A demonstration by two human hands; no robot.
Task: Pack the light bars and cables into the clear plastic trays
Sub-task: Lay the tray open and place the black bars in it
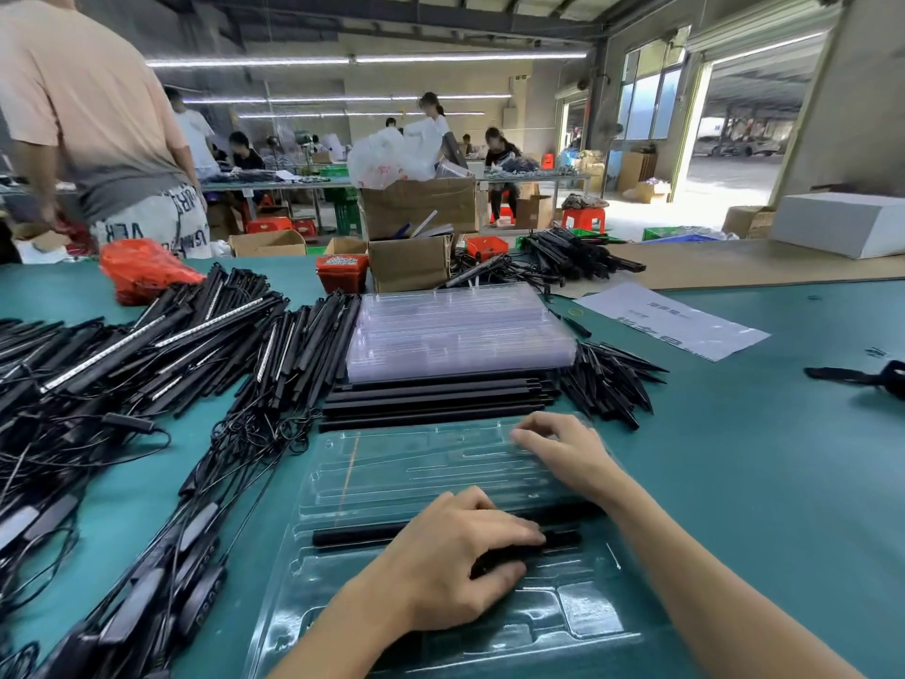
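Note:
A clear plastic tray lies on the green table in front of me. A black light bar sits across its near slots. My left hand pinches a black bar lying in the tray, thumb under it and fingers over it. My right hand rests on the tray's far right part, fingers bent down onto the plastic. Beyond the tray lie a row of black light bars and a stack of clear trays.
Heaps of black bars and cables cover the table's left. More black sticks lie right of the tray stack. A paper sheet, cardboard boxes and a red bag sit farther back. A person stands at far left.

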